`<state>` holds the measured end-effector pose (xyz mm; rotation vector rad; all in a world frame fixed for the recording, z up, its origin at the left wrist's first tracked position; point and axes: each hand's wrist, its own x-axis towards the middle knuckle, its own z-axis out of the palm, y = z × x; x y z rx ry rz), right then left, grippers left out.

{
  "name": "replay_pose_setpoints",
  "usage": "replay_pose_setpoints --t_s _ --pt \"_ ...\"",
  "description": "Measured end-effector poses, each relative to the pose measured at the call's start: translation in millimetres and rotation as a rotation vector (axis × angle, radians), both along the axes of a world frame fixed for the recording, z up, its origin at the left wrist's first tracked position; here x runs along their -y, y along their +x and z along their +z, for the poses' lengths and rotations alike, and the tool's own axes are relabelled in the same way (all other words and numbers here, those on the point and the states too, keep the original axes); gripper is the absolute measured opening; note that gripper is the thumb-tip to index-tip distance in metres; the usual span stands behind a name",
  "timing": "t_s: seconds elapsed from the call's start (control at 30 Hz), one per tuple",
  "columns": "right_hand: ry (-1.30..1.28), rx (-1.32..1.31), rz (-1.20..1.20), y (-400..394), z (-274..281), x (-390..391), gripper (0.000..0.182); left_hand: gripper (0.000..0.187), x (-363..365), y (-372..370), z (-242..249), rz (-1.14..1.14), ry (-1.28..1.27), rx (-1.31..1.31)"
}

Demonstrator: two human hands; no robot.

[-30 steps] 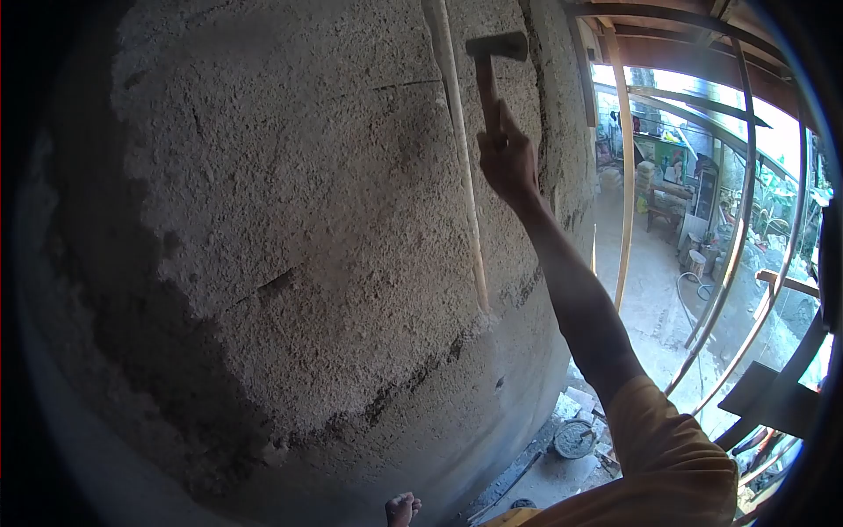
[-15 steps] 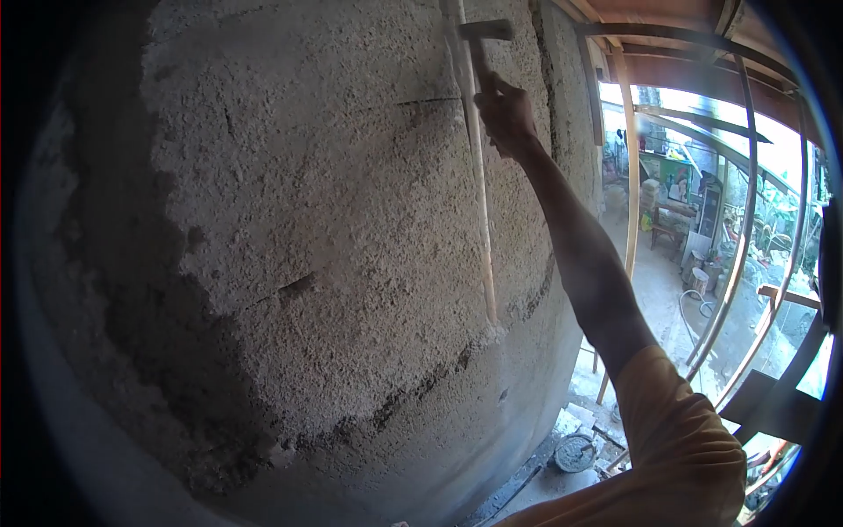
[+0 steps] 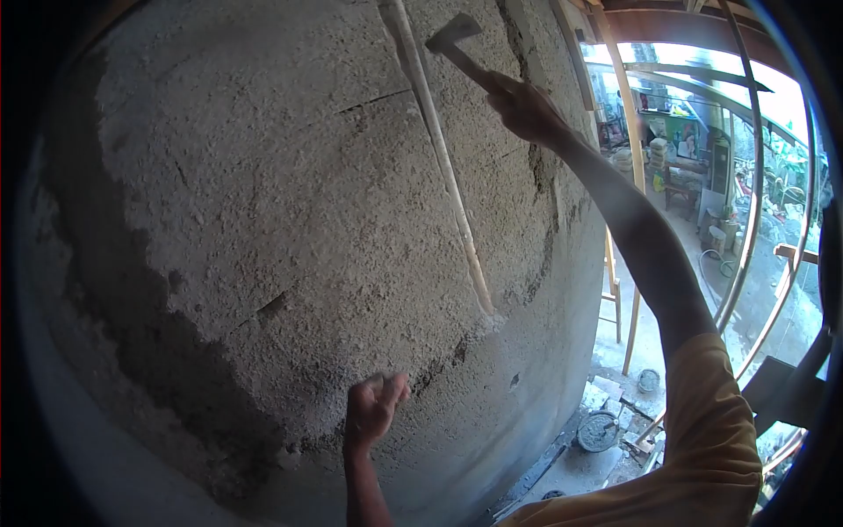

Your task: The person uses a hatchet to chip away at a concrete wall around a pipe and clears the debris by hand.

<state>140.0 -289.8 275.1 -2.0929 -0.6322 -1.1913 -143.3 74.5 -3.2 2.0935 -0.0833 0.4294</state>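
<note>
My right hand (image 3: 529, 110) is closed round the handle of a hammer (image 3: 455, 33), whose dark head is up near the top of the wall. That head sits to the right of a pale pipe (image 3: 448, 171), apart from it as far as I can see. The pipe runs down a groove in the rough plastered wall (image 3: 325, 220). Lower down, my left hand (image 3: 376, 411) is raised in front of the wall with its fingers curled in. Anything inside those fingers is hidden. The pipe's lower end meets a crumbly patch of plaster (image 3: 490, 325).
Darker, smoother plaster (image 3: 114, 263) borders the rough area on the left. Down on the floor stands a bucket of grey mix (image 3: 599, 431) among boards and debris. Wooden posts (image 3: 634, 132) and curved bars (image 3: 757, 149) rise on the right before a cluttered yard.
My left hand has come into view at the bottom. The hammer has swung from over the pipe to its right, its head turned. The view has shifted slightly.
</note>
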Motion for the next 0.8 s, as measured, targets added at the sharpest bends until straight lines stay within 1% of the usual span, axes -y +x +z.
replay_pose_setpoints --t_s 0.07,0.17,0.23,0.27,0.3,0.37,0.4,0.47,0.5,0.57,0.6,0.63,0.67,0.7,0.73,0.8 --pt "-0.053 -0.155 -0.020 -4 -29 33 0.038 0.042 12 13 31 0.010 0.085 0.095" --pt "0.059 -0.014 0.068 2 -77 60 0.030 0.047 21 57 78 -0.008 0.348 0.246" --pt "0.133 -0.211 0.242 -19 -70 71 0.034 0.051 52 91 126 0.007 0.467 0.285" --pt "0.168 -0.313 0.331 -23 -64 72 0.036 0.049 78 103 146 -0.017 0.418 0.374" --pt "0.191 -0.217 0.415 -10 -62 73 0.039 0.047 106 116 163 -0.042 0.369 0.468" --pt "0.235 -0.024 0.585 19 -55 70 0.045 0.044 139 142 185 -0.075 0.410 0.446" --pt "0.265 0.035 0.589 30 -45 65 0.048 0.043 150 147 189 -0.090 0.431 0.430" --pt "0.318 0.138 0.601 44 -27 48 0.056 0.037 168 134 194 -0.193 0.501 0.262" --pt "0.362 0.056 0.660 38 -16 42 0.058 0.035 178 127 199 -0.243 0.533 0.186" --pt "0.454 -0.117 0.776 21 3 36 0.063 0.029 193 93 176 -0.701 0.430 0.191" --pt "0.454 -0.123 0.770 28 4 31 0.065 0.024 206 63 166 -0.886 0.273 0.036" --pt "0.452 -0.129 0.764 36 8 26 0.066 0.017 218 40 151 -1.020 0.261 -0.067" --pt "0.451 -0.126 0.757 42 11 22 0.068 0.020 228 25 114 -1.162 0.268 -0.001" --pt "0.451 -0.120 0.762 44 12 18 0.068 0.024 235 16 89 -1.305 0.272 0.067" --pt "0.447 -0.116 0.767 45 12 15 0.069 0.024 236 15 88 -1.290 0.272 0.068" --pt "0.437 -0.096 0.775 46 10 9 0.067 0.022 239 6 90 -1.176 0.153 0.061"
